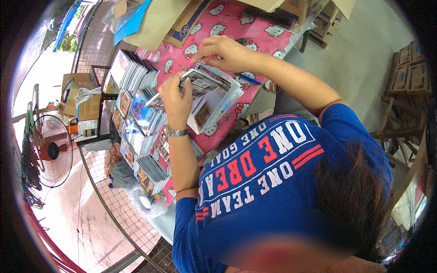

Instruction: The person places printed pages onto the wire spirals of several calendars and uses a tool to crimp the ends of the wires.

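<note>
While a pink cartoon-cat cloth [255,38] covers the table under both hands, rows of upright disc cases [136,123] stand just beside the left hand, on its outer side. A stack of clear-sleeved disc cases [214,98] lies between the hands. The left hand [176,98], with a metal wristwatch [177,132], is closed on the stack's near edge. The right hand [223,52] pinches something small above the stack's far end; can't tell what. A blue pen [248,79] lies just under the right wrist.

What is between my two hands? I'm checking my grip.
In the head view, a stack of clear-sleeved cases lies between the left hand and the right hand.
</note>
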`<state>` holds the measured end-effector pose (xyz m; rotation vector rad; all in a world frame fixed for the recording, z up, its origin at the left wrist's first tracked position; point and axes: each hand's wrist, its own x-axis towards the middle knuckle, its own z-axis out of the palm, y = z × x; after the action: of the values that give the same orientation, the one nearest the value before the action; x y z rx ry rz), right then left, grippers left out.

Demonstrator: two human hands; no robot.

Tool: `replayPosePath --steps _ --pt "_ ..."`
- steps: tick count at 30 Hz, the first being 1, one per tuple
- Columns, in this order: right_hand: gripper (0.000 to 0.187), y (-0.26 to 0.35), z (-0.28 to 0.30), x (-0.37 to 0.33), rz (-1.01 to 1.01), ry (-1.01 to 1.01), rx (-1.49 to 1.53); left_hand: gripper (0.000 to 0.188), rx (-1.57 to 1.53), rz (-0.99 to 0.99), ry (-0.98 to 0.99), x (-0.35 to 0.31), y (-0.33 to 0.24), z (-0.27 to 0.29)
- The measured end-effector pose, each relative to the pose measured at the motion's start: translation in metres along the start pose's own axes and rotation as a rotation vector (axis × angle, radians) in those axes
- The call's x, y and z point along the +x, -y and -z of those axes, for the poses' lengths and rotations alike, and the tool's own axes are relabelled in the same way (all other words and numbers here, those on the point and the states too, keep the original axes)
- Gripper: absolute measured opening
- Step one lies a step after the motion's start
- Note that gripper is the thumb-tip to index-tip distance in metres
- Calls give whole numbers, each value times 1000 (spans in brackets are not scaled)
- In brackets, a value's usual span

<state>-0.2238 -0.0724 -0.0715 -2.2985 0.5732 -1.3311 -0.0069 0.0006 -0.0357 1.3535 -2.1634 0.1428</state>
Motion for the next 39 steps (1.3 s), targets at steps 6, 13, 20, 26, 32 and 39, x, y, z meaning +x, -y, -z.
replayPosePath --steps 6,13,20,26,32,39 --pt "22 4 10 9 -48 170 151 20 -5 42 3 1 -4 2" --pt "22 6 7 23 -147 315 264 19 -4 23 25 3 -3 3" --pt "22 -2 8 20 -42 152 154 18 7 18 -9 1 -3 4" --pt "21 2 10 17 34 199 246 18 -34 19 -3 -1 -7 6" --pt "22 23 -2 -2 -91 132 93 20 -7 51 -35 -4 -8 0" --pt "26 31 -10 -8 -205 79 -51 20 17 38 -32 0 -14 -5"
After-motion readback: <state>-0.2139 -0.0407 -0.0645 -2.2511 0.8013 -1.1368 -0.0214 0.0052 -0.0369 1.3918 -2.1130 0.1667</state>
